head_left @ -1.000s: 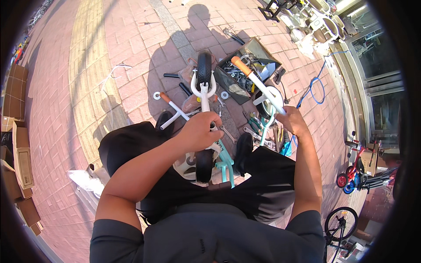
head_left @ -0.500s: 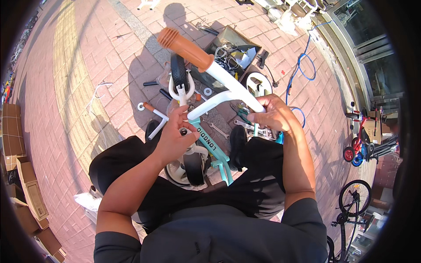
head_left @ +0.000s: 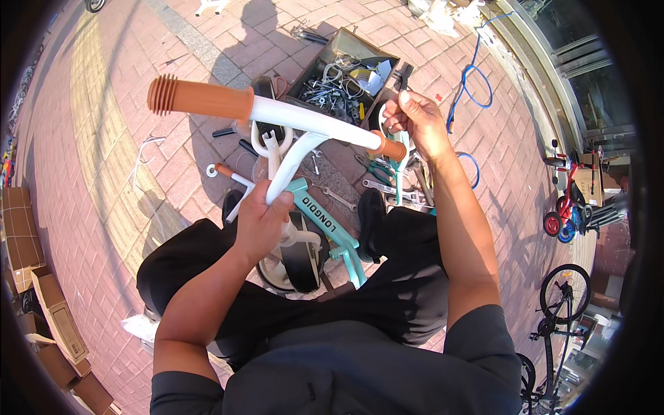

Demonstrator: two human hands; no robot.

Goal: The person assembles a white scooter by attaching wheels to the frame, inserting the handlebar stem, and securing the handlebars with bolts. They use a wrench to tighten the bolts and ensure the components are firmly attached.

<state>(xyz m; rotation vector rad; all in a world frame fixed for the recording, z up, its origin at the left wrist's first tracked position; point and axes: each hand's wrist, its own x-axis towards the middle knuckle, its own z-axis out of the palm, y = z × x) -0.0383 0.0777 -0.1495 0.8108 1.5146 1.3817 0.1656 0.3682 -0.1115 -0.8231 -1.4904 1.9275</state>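
Observation:
My left hand (head_left: 261, 218) is wrapped round the stem of a white handlebar (head_left: 315, 124), holding it tilted above the bike parts. The bar has a ribbed brown grip (head_left: 200, 98) at its left end and another brown grip (head_left: 389, 146) at its right. Just beyond that right grip my right hand (head_left: 418, 123) is raised off the bar, fingers loosely curled and apart from the thumb. Below lies a teal bike frame (head_left: 325, 220) with a white fork (head_left: 271, 149) and black-tyred wheels; my left hand and the stem partly hide where these parts meet.
Beyond the handlebar stands a metal toolbox (head_left: 332, 104) full of loose hardware. Wrenches (head_left: 339, 199) and a small white bar with a brown grip (head_left: 235, 176) lie on the brick paving. A blue hose (head_left: 470, 69) runs at right; cardboard boxes (head_left: 59, 311) stand at left.
My right hand has let go of the handlebar and moved up and away. My left hand has closed round the stem. The bar has swung, its left grip going left and down.

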